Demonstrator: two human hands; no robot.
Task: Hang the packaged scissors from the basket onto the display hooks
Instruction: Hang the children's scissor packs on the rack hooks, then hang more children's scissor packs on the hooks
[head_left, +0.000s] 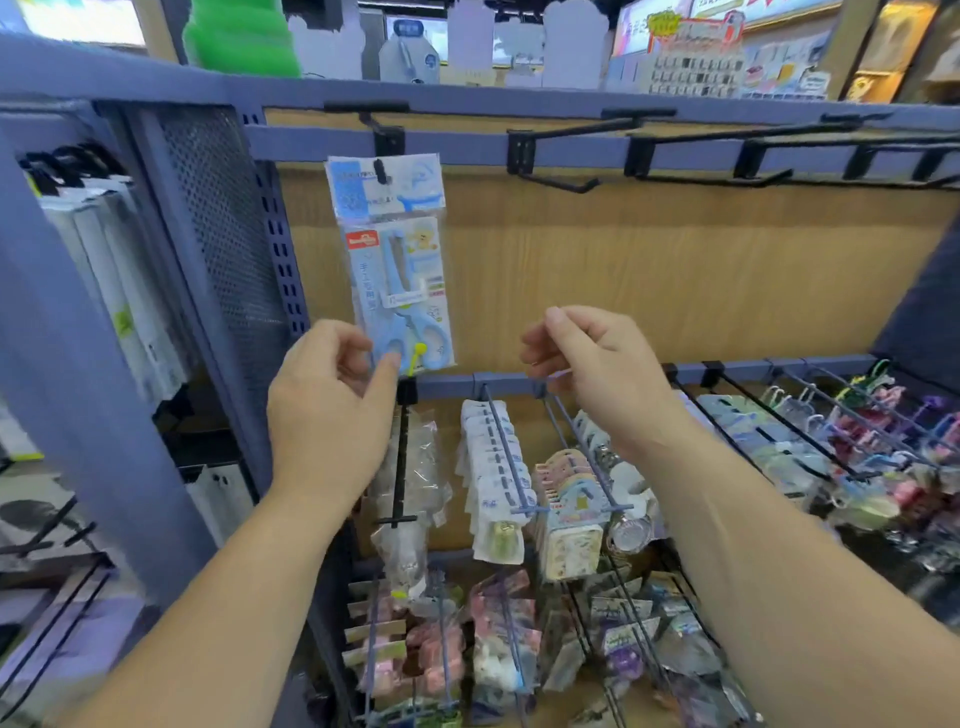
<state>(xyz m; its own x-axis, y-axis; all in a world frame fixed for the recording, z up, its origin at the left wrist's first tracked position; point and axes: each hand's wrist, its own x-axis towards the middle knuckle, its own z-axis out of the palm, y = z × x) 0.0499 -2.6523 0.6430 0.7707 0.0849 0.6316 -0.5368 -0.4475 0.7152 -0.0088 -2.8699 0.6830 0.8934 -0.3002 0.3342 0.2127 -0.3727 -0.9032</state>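
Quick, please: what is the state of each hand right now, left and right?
Left hand: pinches the bottom of the hanging scissors package.
Right hand: fingers curled, nothing visible in it.

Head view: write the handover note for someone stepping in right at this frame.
Left hand: pinches the lower corner of the packaged scissors.
Right hand: fingers curled, holding nothing.
Pack hangs on the leftmost top hook; the hooks to its right are bare.
Done: one pack hung.
Left: let go, fetch more; basket not in view.
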